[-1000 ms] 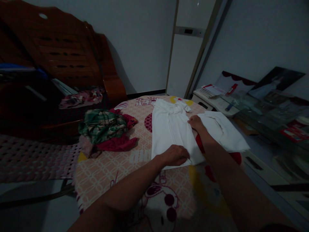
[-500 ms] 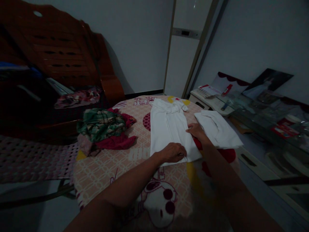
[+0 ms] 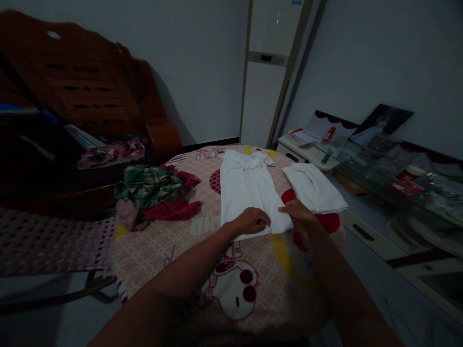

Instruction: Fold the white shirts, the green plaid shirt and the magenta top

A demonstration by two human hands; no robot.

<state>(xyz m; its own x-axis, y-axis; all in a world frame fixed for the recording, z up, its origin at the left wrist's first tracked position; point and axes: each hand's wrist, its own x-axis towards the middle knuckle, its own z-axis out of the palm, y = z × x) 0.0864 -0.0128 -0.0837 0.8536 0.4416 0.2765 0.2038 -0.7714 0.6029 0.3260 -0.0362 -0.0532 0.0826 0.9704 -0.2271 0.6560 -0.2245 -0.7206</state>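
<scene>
A white garment (image 3: 246,188) lies folded into a long strip on a round table covered with a pink cartoon-print cloth (image 3: 170,255). My left hand (image 3: 251,221) is closed in a pinch on the garment's near hem. My right hand (image 3: 297,212) rests at the near right corner of the same garment, its fingers curled on the edge. A second white garment (image 3: 314,193), folded, lies to the right of the first, apart from both hands.
A heap of green plaid and red clothes (image 3: 155,193) sits on the table's left side. A dark wooden chair (image 3: 83,91) stands behind it. A low white cabinet (image 3: 307,152) with papers and a glass-topped stand (image 3: 379,168) lie to the right.
My right hand has slid from the garment's middle right edge down to its near right corner. My left hand has stayed at the near hem. The view has tilted slightly.
</scene>
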